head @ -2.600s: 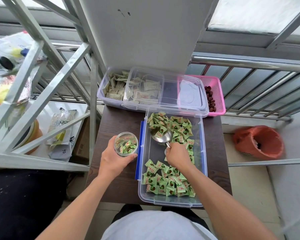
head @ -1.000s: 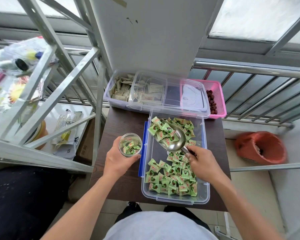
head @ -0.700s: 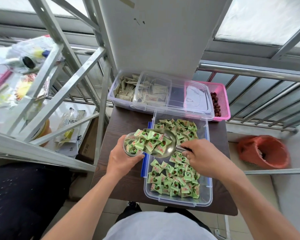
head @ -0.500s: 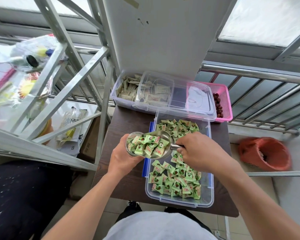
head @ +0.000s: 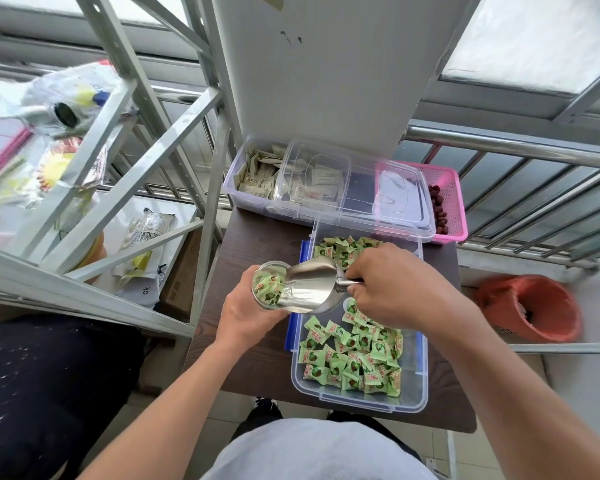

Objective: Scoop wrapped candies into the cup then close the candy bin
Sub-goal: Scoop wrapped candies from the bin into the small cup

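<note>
My left hand (head: 244, 315) grips a small clear cup (head: 267, 284) holding green wrapped candies, just left of the open clear candy bin (head: 409, 393). My right hand (head: 392, 285) holds the handle of a metal scoop (head: 310, 289). The scoop is turned over, with its mouth against the cup's rim. More green wrapped candies (head: 354, 358) lie in the bin's near half and some at its far end. The bin's clear lid (head: 388, 199) rests across the containers behind it.
The bin sits on a small dark table (head: 253, 358). Behind it stand a clear box of pale sachets (head: 257, 174) and a pink basket (head: 450, 202) with dark red fruit. A metal rack (head: 125, 168) rises at the left. An orange bin (head: 533, 306) stands on the floor at the right.
My right hand lifted the scoop full of candies from the bin to the cup and tipped it over. The candies have gone from the scoop into the cup.
</note>
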`<state>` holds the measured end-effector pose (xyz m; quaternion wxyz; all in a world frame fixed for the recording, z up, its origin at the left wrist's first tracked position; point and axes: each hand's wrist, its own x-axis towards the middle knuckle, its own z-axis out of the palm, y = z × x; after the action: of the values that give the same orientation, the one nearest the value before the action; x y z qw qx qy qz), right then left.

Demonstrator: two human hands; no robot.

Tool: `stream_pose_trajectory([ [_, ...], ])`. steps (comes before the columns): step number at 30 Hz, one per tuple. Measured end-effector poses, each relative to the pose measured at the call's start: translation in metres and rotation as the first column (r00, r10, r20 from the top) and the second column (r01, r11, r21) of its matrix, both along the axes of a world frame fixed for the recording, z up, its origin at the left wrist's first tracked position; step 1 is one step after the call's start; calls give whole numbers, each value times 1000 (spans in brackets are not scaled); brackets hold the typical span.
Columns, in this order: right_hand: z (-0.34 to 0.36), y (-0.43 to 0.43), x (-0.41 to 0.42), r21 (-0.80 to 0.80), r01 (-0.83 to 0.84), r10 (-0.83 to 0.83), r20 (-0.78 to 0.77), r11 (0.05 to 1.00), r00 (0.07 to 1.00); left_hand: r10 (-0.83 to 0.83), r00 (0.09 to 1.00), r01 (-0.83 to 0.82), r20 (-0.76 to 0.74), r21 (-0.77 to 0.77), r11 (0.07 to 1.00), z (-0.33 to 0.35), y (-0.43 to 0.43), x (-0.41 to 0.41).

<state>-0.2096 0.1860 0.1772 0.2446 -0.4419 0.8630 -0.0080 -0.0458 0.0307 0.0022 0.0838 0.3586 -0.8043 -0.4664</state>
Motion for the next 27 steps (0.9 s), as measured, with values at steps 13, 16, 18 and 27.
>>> stream_pose_trajectory([
  [13, -65, 56, -57, 123, 386, -395, 57, 914, 917, 115, 993, -114, 7, -75, 991, -6, -8, -6],
  [16, -94, 69, -53, 222, 422, -451, 102, 879, 887, 202, 979, -201, 9, -72, 977, -8, -14, -10],
  [18, -103, 73, -47, 261, 428, -471, 129, 865, 873, 216, 976, -214, 15, -74, 974, -9, -14, -11],
  [27, -111, 74, -34, 283, 473, -531, 185, 834, 827, 146, 988, -141, 41, -93, 986, -8, 0, -9],
])
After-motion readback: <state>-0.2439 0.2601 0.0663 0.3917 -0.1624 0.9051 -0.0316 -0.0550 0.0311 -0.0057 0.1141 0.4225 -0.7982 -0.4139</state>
